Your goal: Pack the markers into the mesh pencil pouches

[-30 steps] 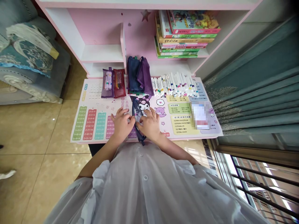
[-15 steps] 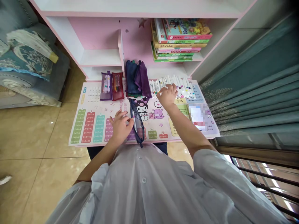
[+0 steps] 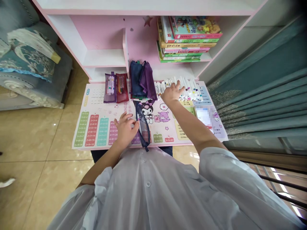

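Note:
My left hand (image 3: 127, 129) is at the left edge of a navy mesh zip pouch (image 3: 145, 129), thumb and forefinger pinched on that edge, other fingers spread. The pouch lies lengthwise near the table's front edge with its mouth parted; a white marker (image 3: 138, 117) shows inside its left side. Over a row of white markers (image 3: 190, 88) with coloured bands, my right hand (image 3: 173, 92) reaches out with fingers apart. Its palm and the fingertips' undersides are hidden, and I see nothing held in it.
Left of the stacked navy and purple pouches (image 3: 147, 80) lie a purple pouch (image 3: 110, 88) and a red pouch (image 3: 122, 88), both filled. A phone (image 3: 203, 118) rests at the right. Books (image 3: 189, 38) are piled on the shelf (image 3: 105, 57) behind. A curtain (image 3: 261, 80) hangs at the right.
My right hand has shifted slightly over the markers and its fingers have spread. My left hand stays at the pouch, whose mouth has narrowed a little.

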Demonstrator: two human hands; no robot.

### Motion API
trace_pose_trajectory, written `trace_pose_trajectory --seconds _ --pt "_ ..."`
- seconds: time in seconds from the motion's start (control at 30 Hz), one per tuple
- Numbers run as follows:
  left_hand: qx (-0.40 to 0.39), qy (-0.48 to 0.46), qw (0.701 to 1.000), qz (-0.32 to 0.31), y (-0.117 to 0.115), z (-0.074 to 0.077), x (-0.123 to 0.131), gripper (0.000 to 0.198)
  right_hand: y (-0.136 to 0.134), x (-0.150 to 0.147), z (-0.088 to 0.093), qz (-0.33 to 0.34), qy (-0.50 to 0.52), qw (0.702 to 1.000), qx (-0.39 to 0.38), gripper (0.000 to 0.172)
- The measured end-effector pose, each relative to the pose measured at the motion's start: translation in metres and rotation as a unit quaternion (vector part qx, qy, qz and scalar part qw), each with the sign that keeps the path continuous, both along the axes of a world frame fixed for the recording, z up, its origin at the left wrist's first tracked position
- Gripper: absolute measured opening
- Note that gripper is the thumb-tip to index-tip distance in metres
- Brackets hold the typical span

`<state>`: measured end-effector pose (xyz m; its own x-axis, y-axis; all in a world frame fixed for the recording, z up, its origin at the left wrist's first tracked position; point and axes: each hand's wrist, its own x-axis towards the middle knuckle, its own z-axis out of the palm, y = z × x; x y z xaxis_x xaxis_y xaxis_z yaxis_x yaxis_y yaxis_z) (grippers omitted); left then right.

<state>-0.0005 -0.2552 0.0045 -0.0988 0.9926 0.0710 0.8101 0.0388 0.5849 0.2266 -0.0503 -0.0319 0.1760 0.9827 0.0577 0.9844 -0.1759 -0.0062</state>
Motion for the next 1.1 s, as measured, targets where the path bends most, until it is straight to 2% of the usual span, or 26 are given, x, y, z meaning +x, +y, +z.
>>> trace_pose_trajectory --seconds 0.17,0.3,0.5,0.6,0.67,0.77,0.87,1.1 --pt "-0.004 0.007 1.000 0.003 0.000 0.001 -0.002 0.026 -0.002 0.000 0.001 0.005 0.018 1.000 0.014 0.034" --pt "-0.005 0.013 1.000 0.003 -0.001 -0.001 -0.004 0.027 -0.021 0.001 0.009 0.017 0.052 0.997 0.051 0.031" --pt "0.000 0.013 1.000 0.002 -0.001 -0.003 -0.003 0.025 -0.086 -0.010 0.034 0.046 0.156 0.976 0.142 0.019" --pt "0.003 0.010 1.000 0.004 -0.001 -0.003 -0.001 0.025 -0.126 -0.020 0.045 0.101 0.244 0.950 0.167 0.019" --pt "0.003 0.009 1.000 0.005 -0.001 -0.002 -0.001 0.025 -0.153 -0.030 0.049 0.142 0.293 0.932 0.157 0.020" --pt "0.004 0.009 1.000 0.002 -0.001 -0.001 -0.002 0.025 -0.186 -0.045 0.048 0.187 0.326 0.918 0.127 0.019" --pt "0.003 0.013 1.000 0.003 -0.001 -0.001 -0.002 0.024 -0.205 -0.060 0.041 0.206 0.308 0.923 0.100 0.019" --pt "0.012 0.015 1.000 0.004 -0.001 -0.005 -0.001 0.022 -0.210 -0.076 0.028 0.196 0.212 0.955 0.071 0.016"
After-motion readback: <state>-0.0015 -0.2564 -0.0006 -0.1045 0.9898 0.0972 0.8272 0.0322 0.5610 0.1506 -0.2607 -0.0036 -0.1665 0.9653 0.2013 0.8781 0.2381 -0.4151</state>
